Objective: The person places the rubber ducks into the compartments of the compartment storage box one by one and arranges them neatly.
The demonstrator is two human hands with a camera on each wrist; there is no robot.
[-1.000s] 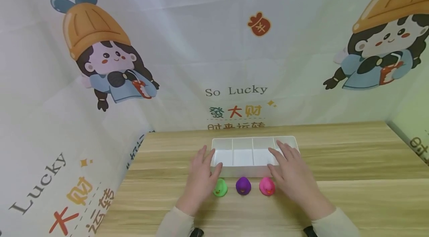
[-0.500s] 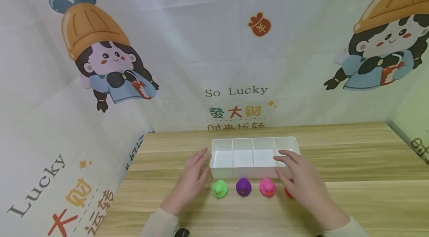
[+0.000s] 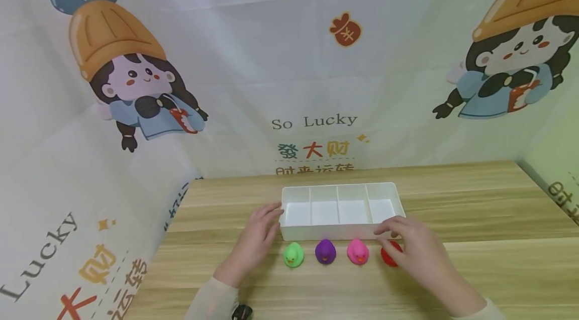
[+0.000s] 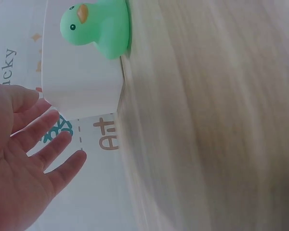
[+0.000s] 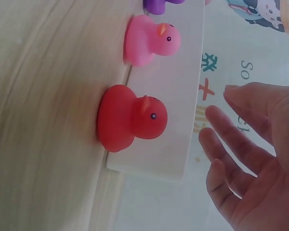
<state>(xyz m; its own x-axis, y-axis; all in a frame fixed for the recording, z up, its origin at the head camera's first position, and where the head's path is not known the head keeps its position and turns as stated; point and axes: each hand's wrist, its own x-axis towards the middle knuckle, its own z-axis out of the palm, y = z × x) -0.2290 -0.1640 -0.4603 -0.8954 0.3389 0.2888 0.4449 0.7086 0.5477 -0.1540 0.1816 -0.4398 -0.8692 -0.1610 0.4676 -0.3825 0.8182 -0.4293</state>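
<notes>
A white box with several compartments (image 3: 332, 232) lies lengthwise on the table. In front of it stand a green rubber duck (image 3: 293, 255), a purple one, a pink one and a red rubber duck (image 5: 127, 118). My left hand (image 3: 254, 239) is at the box's left end, its fingertips right at the rim; in the left wrist view the fingers are spread and relaxed. Over the red duck, partly covering it in the head view, hovers my right hand (image 3: 418, 249). Its fingers are loosely bent with nothing between them, as the right wrist view shows.
The purple duck (image 3: 325, 251) and the pink duck (image 3: 358, 251) sit between the green and red ones. Behind the wooden table (image 3: 475, 204) rises a printed cloth backdrop (image 3: 253, 59). A second sheet of cloth (image 3: 40, 184) borders the left side.
Both hands have drawn apart from above the box. The left has moved out to the box's left end; the right has come back and rightward, over the red duck, which now shows partly.
</notes>
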